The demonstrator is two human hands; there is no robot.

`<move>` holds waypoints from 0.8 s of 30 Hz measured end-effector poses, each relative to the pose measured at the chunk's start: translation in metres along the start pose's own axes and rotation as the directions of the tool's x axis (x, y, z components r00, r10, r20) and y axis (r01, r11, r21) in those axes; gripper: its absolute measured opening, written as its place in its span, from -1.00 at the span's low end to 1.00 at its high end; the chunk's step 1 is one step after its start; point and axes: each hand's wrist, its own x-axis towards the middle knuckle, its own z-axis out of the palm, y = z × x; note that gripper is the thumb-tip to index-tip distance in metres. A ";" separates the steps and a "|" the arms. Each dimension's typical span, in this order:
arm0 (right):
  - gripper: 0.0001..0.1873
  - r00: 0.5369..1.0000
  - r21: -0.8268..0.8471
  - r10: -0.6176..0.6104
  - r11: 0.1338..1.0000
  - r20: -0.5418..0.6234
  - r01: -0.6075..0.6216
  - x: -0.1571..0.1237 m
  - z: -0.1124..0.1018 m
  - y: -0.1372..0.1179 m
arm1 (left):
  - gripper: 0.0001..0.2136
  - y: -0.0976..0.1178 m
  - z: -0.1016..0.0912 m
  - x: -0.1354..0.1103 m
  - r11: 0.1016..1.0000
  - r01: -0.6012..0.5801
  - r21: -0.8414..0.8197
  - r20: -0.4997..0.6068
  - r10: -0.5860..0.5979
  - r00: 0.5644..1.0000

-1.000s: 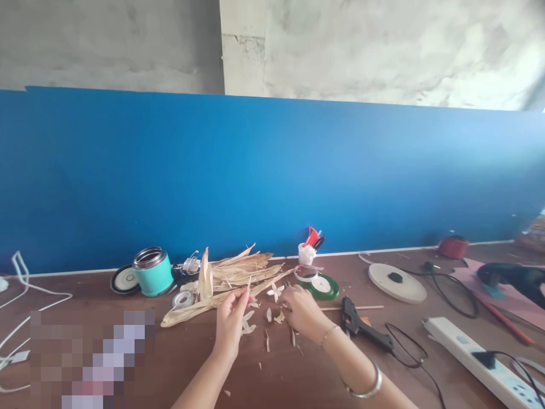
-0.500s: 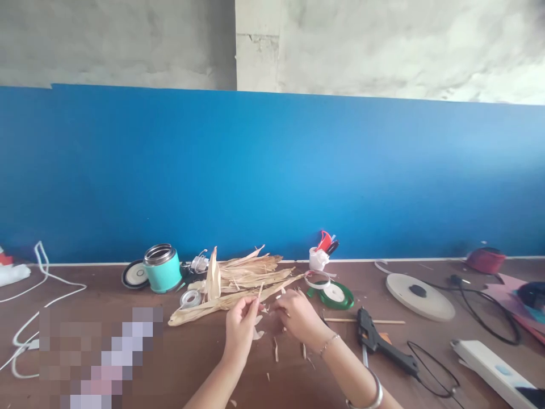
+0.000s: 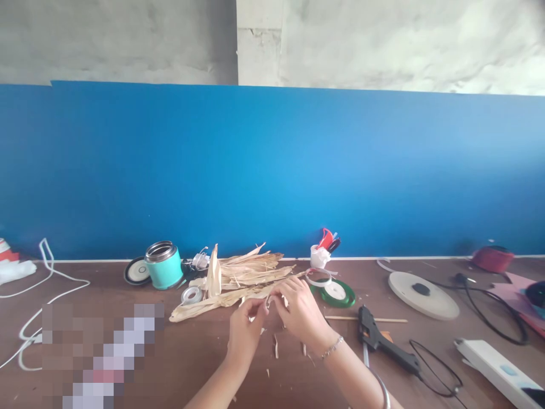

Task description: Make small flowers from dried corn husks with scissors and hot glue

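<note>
My left hand (image 3: 247, 328) and my right hand (image 3: 297, 313) meet over the middle of the table, fingertips almost touching. Both are closed in a pinch around a small pale strip of corn husk (image 3: 267, 303), mostly hidden by the fingers. Just behind them lies a pile of dried corn husks (image 3: 247, 270), with one long husk (image 3: 200, 310) stretching out to the left. Small husk scraps (image 3: 276, 345) are scattered on the tabletop below my hands.
A glue gun (image 3: 383, 341) with its cord lies right of my right forearm, near a thin wooden stick (image 3: 394, 320). Green ribbon (image 3: 347, 295), a white ribbon reel (image 3: 409, 292), a turquoise flask (image 3: 165, 272), clear tape (image 3: 191, 295) and a power strip (image 3: 498, 363) surround the work.
My right hand has come left and up to my left hand, so the fingertips now meet. The strip that stuck up from my left fingers is now mostly covered. The view has shifted slightly.
</note>
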 end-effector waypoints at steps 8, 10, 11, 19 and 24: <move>-0.84 1.000 0.028 0.029 0.999 -0.002 -0.029 0.001 0.001 -0.001 | -0.78 0.003 0.001 -0.003 0.999 -0.025 0.022 0.018 0.025 1.000; -0.85 0.999 0.026 0.032 0.999 -0.005 -0.032 0.000 0.002 0.000 | -0.76 0.004 0.000 -0.003 1.000 -0.012 0.007 0.021 0.012 1.000; -0.85 0.999 0.023 0.034 0.999 -0.007 -0.034 0.000 0.002 0.000 | -0.76 0.004 0.000 -0.004 1.000 -0.001 0.003 0.024 0.001 1.000; -0.85 0.998 0.014 0.055 0.998 -0.015 -0.055 0.001 0.003 0.000 | -0.76 0.005 0.001 -0.005 1.000 0.008 0.011 0.037 -0.008 0.999; -0.85 0.998 0.018 0.060 0.998 -0.016 -0.060 0.002 0.001 -0.001 | -0.77 0.005 0.001 -0.004 1.000 -0.025 0.017 0.038 0.024 0.999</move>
